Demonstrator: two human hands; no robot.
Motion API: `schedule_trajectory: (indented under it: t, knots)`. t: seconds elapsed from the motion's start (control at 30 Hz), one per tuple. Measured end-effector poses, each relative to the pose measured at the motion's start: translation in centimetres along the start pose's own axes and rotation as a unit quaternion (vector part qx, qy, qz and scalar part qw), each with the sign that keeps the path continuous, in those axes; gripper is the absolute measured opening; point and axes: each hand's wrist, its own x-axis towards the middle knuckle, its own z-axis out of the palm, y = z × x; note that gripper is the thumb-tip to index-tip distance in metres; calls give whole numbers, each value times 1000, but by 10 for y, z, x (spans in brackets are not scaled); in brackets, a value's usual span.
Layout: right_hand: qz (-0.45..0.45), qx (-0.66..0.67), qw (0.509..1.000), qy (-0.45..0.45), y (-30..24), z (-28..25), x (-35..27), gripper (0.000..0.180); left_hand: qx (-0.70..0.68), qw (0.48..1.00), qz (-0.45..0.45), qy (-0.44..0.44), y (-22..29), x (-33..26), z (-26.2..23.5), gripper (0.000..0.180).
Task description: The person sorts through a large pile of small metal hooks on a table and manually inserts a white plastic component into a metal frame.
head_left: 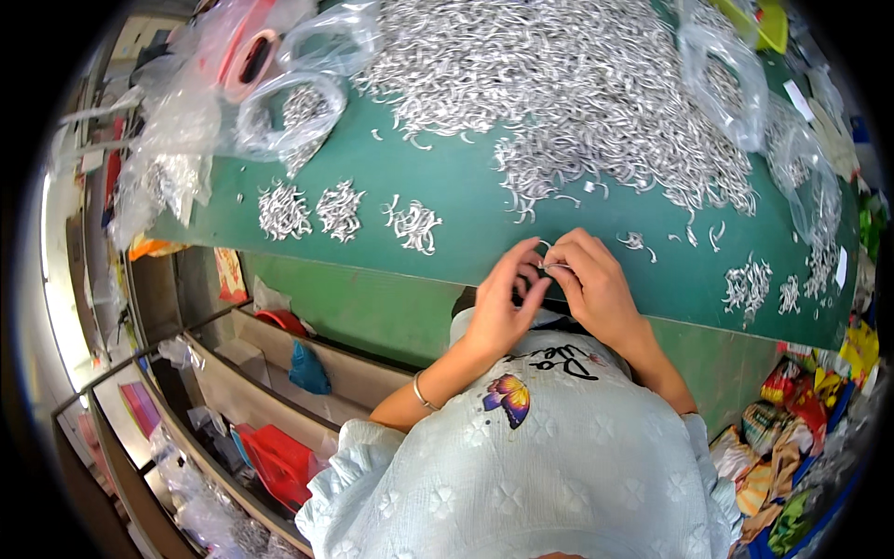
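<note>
My left hand [504, 296] and my right hand [594, 285] meet just over the near edge of the green table [466, 214]. A small curved silver piece [557, 266] sits at the fingertips between them. My right thumb and fingers pinch it; my curled left fingertips also appear to be on it, though part of that grip is hidden. A big heap of similar curved silver pieces [559, 74] spreads across the far side. Beyond my right hand lie a few loose pieces [634, 241].
Three small piles, one of them this pile [284, 211], lie at left. Another pile [748, 284] is near the right edge. Clear plastic bags [291, 114] and pink-handled scissors [251, 63] are at far left. Below the table stand open drawers [270, 373] with a red container [277, 461]; colourful packages [792, 410] lie right.
</note>
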Motion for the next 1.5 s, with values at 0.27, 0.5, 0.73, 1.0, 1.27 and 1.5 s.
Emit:
schedule_trajectory:
  t: [0.27,0.5,0.73,1.0,1.27,1.5]
  knots:
    - [45,140,988,-55,-8,33,30,7,-19,994,-62,89,-18,2,-23,16]
    - [110,51,991,50,2,-8,19,8,334,931,-16,145,-18,15,-95,10]
    - [-33,-159,974,161,17,-27,46,9,360,922,-1,144,-20,32,-95,27]
    - [-12,-155,985,81,38,-25,45,8,280,951,125,39,-13,51,-43,36]
    - [136,-96,973,157,26,-30,31,8,322,935,139,51,-23,74,-16,27]
    - [-72,-255,962,62,34,-18,43,9,268,946,157,92,-25,78,-22,24]
